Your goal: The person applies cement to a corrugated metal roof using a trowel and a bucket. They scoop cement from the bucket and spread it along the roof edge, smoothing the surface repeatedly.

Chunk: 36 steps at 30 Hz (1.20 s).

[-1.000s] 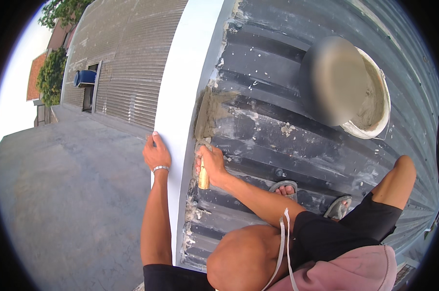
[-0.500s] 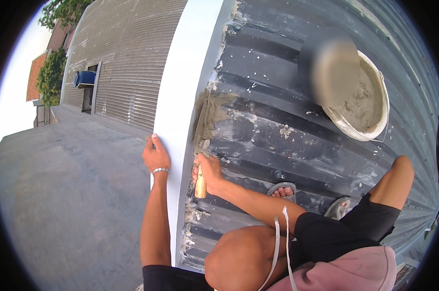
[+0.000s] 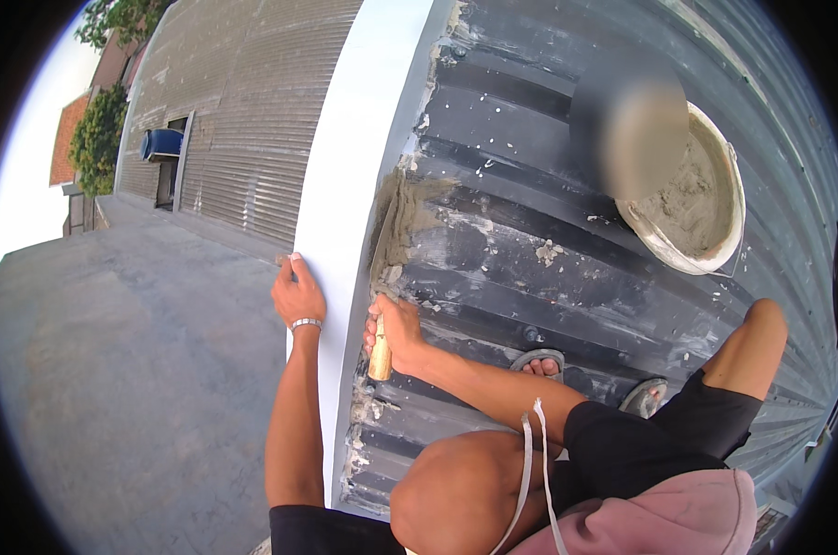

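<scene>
A trowel (image 3: 380,356) is in my right hand (image 3: 397,331), fingers wrapped round its wooden handle. Its blade lies along the foot of the white ledge, smeared and partly hidden by wet grey mortar (image 3: 405,219). That mortar fills the joint and spreads a short way over the dark ribbed metal roof (image 3: 521,240). My left hand (image 3: 298,294), with a metal band at the wrist, rests on the outer edge of the white ledge (image 3: 345,157). Its fingers stretch forward and some of their tips are hard to make out.
A white bucket (image 3: 735,199) of mortar stands at the upper right, partly covered by a blurred patch. My sandalled feet (image 3: 541,363) are on the ribs. Beyond the ledge lie a grey lower surface (image 3: 141,370), a corrugated wall (image 3: 243,120) and a blue barrel (image 3: 162,144).
My right hand and the trowel have shifted very slightly toward me, and the mortar along the joint looks a little smoother. My left hand stays at the ledge's edge.
</scene>
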Each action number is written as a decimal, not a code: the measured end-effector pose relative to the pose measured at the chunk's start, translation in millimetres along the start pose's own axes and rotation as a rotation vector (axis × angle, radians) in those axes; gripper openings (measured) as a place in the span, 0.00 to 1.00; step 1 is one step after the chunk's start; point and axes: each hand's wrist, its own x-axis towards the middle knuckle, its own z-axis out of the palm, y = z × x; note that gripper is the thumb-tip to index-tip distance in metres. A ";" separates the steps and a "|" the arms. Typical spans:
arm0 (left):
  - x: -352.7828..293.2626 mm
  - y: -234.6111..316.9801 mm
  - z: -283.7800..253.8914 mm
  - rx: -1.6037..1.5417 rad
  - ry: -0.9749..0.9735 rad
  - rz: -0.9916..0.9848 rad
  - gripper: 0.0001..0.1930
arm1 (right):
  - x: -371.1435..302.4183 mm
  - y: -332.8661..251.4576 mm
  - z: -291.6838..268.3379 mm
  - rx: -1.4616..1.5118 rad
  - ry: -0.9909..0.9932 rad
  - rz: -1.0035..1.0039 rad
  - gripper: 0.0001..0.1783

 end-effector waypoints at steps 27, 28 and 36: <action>3.9 5.4 -7.7 -0.024 -0.074 -0.093 0.29 | -109.0 -104.5 -48.0 -0.605 -0.003 -0.125 0.10; 3.0 3.1 -11.2 -0.023 -0.077 -0.101 0.29 | -117.9 -118.9 -54.5 -0.778 -0.001 -0.185 0.10; 1.9 2.2 -16.8 -0.059 -0.153 -0.159 0.30 | -186.4 -219.9 -29.0 -2.287 0.128 -0.856 0.22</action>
